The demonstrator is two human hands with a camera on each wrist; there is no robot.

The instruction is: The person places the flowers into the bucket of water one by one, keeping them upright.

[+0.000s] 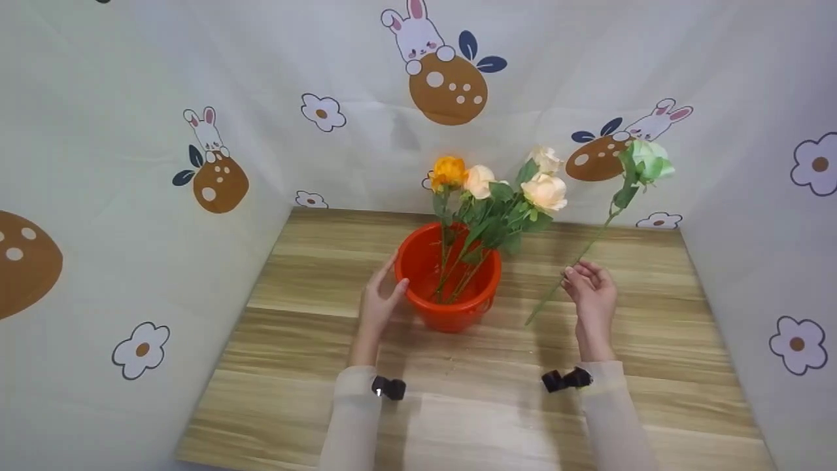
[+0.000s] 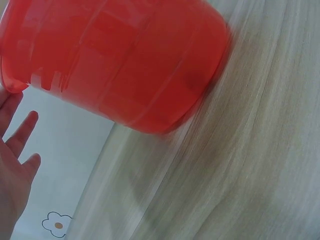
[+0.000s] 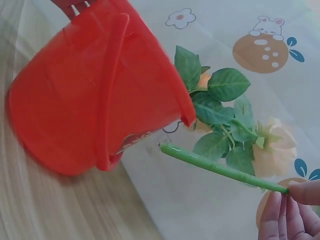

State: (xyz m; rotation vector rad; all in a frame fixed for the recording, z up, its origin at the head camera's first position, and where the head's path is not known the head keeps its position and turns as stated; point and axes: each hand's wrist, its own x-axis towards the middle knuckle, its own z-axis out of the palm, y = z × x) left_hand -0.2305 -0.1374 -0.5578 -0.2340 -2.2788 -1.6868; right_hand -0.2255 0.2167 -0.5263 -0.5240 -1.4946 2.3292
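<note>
A red bucket stands upright on the wooden table, its handle hanging down the side in the right wrist view. Leaning in it are an orange flower and several peach roses with green leaves. My left hand touches the bucket's left rim with spread, fairly straight fingers. To the right of the bucket, my right hand pinches the stem of a pale green rose between thumb and fingers. That flower tilts up to the right, its cut stem end pointing down toward the bucket.
Around the table hangs a pale cloth backdrop printed with bunnies and flowers. Both sleeves carry a black wrist camera, one on the left and one on the right. A few small crumbs lie in front of the bucket.
</note>
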